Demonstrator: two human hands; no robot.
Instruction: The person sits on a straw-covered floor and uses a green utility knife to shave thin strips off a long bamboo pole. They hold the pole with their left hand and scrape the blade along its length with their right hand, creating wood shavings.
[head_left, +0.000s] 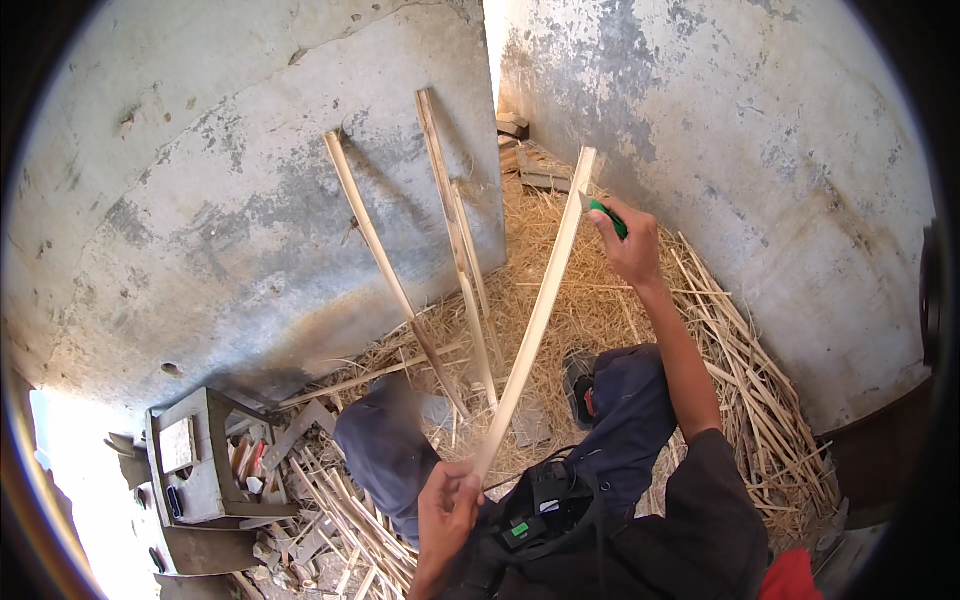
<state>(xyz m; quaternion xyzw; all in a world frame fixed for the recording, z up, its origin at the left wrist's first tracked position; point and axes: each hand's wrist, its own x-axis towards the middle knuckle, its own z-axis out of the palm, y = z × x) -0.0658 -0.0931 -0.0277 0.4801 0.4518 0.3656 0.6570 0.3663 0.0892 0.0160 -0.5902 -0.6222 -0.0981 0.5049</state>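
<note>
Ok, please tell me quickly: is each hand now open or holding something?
Left hand: closed on the lower end of a pale wooden strip.
Right hand: closed around a green tool.

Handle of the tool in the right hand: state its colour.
The handle is green, best seen in the head view.

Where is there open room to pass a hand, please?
Between the leftmost leaning stick and its neighbour, before the wall; also between the held strip and right forearm. It is crowded at the stick pile, right, and around the grey box, lower left.
</note>
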